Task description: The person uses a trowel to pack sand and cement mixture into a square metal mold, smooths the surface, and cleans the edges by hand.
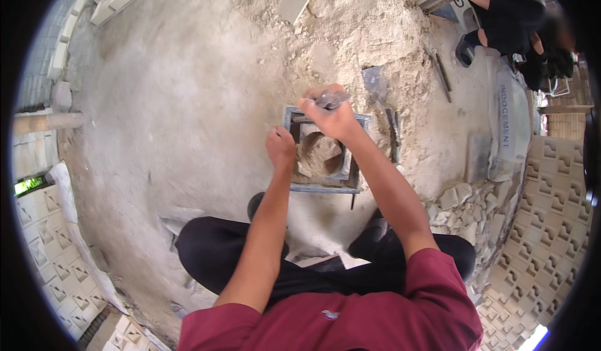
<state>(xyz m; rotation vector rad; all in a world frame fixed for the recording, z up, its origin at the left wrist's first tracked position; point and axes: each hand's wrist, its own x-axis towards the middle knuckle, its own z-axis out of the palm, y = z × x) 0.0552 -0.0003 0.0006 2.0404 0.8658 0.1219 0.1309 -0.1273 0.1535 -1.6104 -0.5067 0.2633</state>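
A square grey metal mould (325, 189) lies on the ground in front of my crossed legs. Inside it are a dark inner form with rounded edges and a pale, crumbly mix (320, 149). My left hand (281, 145) is closed in a fist against the mould's left side; whatever its fingers hold is hidden. Above the mould's far edge, my right hand (333, 116) grips a rough grey lump (332, 99), perhaps a stone. The lump's lower part is covered by my fingers.
Loose pale mix (369, 31) is heaped beyond the mould. A flat metal blade (375, 80) and dark bars (441, 75) lie to the right, near a cement sack (510, 119) and rubble (460, 204). Another person (513, 13) works at the far right. Patterned blocks (551, 207) are stacked behind.
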